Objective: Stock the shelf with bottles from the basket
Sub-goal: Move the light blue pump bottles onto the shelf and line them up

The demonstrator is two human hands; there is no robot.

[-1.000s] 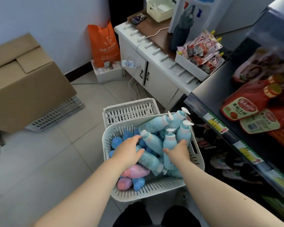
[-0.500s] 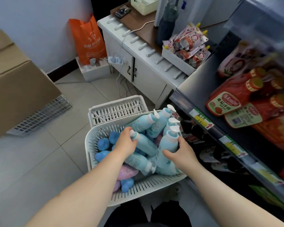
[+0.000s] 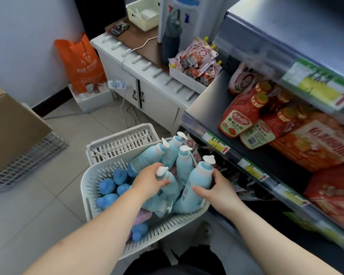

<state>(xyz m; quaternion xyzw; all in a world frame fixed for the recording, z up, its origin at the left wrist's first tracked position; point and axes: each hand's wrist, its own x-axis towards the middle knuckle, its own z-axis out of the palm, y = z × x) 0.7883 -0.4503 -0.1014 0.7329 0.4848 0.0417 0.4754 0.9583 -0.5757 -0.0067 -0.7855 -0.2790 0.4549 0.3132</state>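
Change: one second back both hands lay flat on the heap. Now each grips one pump bottle, tilted up out of the pile.

- left hand (image 3: 147,182): fingers curled round the neck of the left bottle (image 3: 170,187), just under its pump head, thumb on the near side.
- right hand (image 3: 219,188): thumb laid across the body of the right bottle (image 3: 195,187); the other fingers wrap behind it and are mostly hidden.

Both bottle bases remain inside the basket (image 3: 85,187). Judgement: the pick is secured and the lift is starting; nothing from this pair has reached the shelf yet.

Containers, all placed from the basket:

1. shelf (image 3: 205,100), right of and above the basket: holds red ketchup bottles (image 3: 236,120) lying down, with a bare strip on its near-left end.
2. The basket itself: several more light-blue pump bottles (image 3: 171,151) along the far side, dark-blue bottles (image 3: 107,186) on the left, something purple underneath.
3. second basket (image 3: 123,143), just behind the far rim: contents cannot be told.
4. tray (image 3: 184,79), farther behind and to the right: red-and-white pouches (image 3: 197,60).
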